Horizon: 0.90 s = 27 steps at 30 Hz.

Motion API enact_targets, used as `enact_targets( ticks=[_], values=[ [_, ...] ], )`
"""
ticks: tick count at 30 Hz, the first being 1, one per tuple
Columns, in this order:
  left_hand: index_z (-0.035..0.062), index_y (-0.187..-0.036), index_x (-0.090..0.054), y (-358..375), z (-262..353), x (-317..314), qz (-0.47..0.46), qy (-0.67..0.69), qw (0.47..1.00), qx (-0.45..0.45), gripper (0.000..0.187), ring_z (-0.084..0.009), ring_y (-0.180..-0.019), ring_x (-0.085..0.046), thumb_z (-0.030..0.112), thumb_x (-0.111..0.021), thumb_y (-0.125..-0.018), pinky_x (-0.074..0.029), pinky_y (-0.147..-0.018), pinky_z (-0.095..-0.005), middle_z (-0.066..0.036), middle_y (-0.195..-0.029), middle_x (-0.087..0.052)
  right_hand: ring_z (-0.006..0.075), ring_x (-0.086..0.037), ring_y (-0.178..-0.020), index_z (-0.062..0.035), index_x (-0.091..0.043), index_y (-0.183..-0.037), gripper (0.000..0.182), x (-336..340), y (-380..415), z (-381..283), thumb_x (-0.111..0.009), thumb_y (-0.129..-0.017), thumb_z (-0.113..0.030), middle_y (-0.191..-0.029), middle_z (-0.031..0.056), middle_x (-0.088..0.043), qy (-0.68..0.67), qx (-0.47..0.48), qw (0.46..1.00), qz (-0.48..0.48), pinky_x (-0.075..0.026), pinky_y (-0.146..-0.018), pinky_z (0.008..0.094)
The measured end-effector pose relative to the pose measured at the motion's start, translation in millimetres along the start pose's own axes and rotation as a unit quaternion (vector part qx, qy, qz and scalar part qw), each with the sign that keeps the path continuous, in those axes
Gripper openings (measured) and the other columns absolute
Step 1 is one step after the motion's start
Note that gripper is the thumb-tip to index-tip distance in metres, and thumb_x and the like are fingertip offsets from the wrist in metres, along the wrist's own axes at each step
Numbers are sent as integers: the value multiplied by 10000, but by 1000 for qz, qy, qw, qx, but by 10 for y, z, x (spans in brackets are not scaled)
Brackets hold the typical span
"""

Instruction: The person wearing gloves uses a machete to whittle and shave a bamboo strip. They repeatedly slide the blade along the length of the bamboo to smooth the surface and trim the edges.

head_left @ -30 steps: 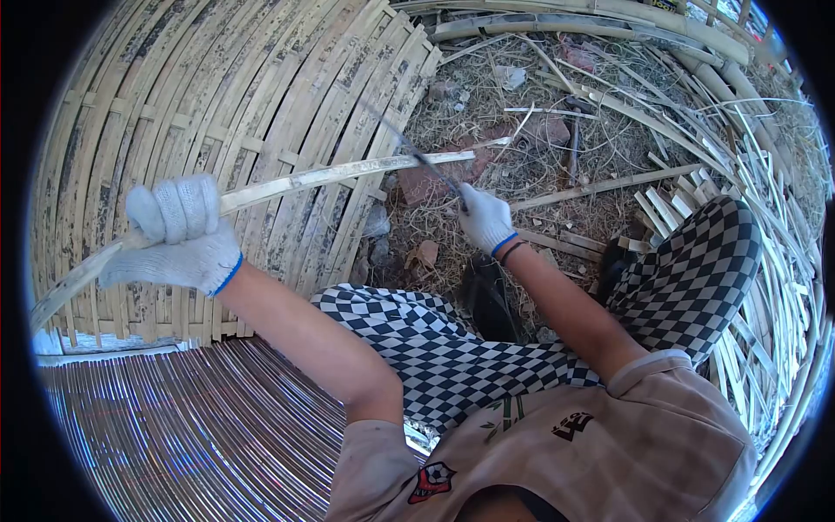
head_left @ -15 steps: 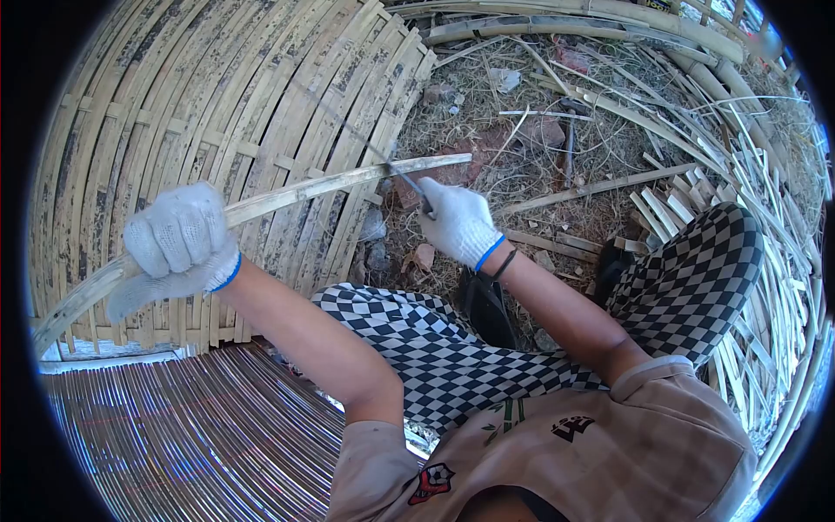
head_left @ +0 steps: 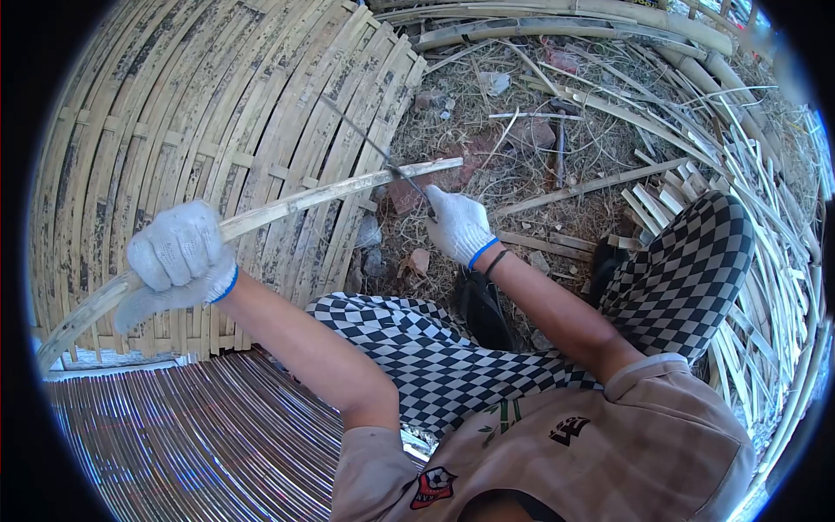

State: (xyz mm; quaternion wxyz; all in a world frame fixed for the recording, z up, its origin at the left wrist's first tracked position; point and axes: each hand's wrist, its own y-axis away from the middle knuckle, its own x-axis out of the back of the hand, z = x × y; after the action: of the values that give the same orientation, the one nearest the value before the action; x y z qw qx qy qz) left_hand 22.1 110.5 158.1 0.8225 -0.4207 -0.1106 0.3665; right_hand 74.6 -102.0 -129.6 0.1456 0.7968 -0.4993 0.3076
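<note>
My left hand [head_left: 178, 257], in a white glove with a blue cuff, is closed around a long pale bamboo strip [head_left: 300, 199] at the left. The strip runs from the lower left up to a free end near the middle. My right hand [head_left: 457, 224], also gloved, grips the handle of a thin dark blade [head_left: 370, 142], seen edge-on. The blade crosses the strip near its free end and points to the upper left. Whether its edge has cut into the bamboo cannot be made out.
A woven bamboo panel [head_left: 217, 113] fills the upper left. Below it lies a ridged, striped surface [head_left: 200, 435]. A hammer-like tool [head_left: 561, 143] rests on straw-covered ground among bricks. Split bamboo pieces [head_left: 765, 348] are heaped at the right, and bamboo poles [head_left: 574, 28] lie at the top.
The view has shifted slightly. The blade now shows more sharply, with its tip a little lower, and still crosses the strip near its end. Both hands keep their grips.
</note>
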Motion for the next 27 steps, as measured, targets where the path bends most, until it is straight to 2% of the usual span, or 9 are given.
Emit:
enact_targets(
  ticks=[4,6,8,11,17,20,23,24,27],
  values=[
    [209,-583,-383,9,19,-10,22,-9,1000,-3,662,2,-310,-260,695,-790,-773,-198,-320,-173,112,-414,-296,414,-706,-888,-78,-560,-1114,294,-269,-38,336,-678,-861,-171,-879,196,-712,-5,3,1000,30,-548,-747,540],
    [208,-583,-390,7,41,-5,22,-18,1000,3,661,2,-310,-261,699,-794,-764,-200,-320,-171,111,-414,-297,419,-705,-979,-80,-610,-1164,325,-537,-6,831,-663,-856,-171,-968,222,-732,-11,-145,989,-10,-561,-817,515],
    [209,-588,-389,12,38,-21,31,-20,999,-2,659,3,-312,-253,695,-798,-763,-191,-322,-172,114,-415,-291,427,-706,-986,-77,-621,-1168,330,-564,17,1155,-653,-853,-169,-1000,238,-734,15,-170,985,-40,-563,-836,511],
    [211,-595,-383,-30,-5,-27,42,-18,999,-5,655,4,-315,-239,683,-803,-767,-175,-324,-174,117,-418,-285,426,-707,-978,-78,-618,-1164,343,-471,-77,918,-671,-840,-176,-986,240,-731,37,-157,987,-30,-564,-832,518],
    [213,-607,-380,-4,-20,-35,76,-25,997,-23,649,8,-319,-226,672,-809,-770,-157,-324,-176,122,-422,-282,398,-715,-906,-86,-590,-1093,265,-125,-96,238,-673,-866,-196,-897,188,-725,7,10,1000,20,-557,-767,529],
    [203,-620,-404,7,54,18,57,-45,997,-9,657,-2,-321,-253,731,-768,-763,-198,-312,-185,104,-431,-319,388,-714,-866,-88,-576,-1073,231,-486,-41,684,-661,-884,-190,-861,157,-718,12,6,999,46,-551,-738,529],
    [200,-626,-404,26,59,52,36,-42,998,-5,680,-4,-323,-268,780,-739,-746,-223,-310,-183,96,-436,-339,400,-721,-947,-76,-619,-1085,219,-828,147,1475,-643,-882,-155,-965,195,-744,6,-219,976,-20,-564,-804,516],
    [201,-627,-399,-2,48,43,28,-34,999,-5,687,-3,-324,-269,790,-735,-740,-226,-311,-179,96,-436,-340,415,-713,-1005,-57,-643,-1125,260,-712,172,1512,-620,-882,-145,-1012,240,-739,39,-215,975,-47,-562,-852,520],
    [205,-610,-363,-50,-29,-21,104,-46,993,-31,743,-26,-332,-242,892,-618,-734,-211,-324,-198,83,-433,-306,436,-704,-1012,-47,-646,-1163,321,-650,80,1365,-632,-867,-170,-993,266,-730,26,-210,976,-45,-558,-867,529]
  ],
)
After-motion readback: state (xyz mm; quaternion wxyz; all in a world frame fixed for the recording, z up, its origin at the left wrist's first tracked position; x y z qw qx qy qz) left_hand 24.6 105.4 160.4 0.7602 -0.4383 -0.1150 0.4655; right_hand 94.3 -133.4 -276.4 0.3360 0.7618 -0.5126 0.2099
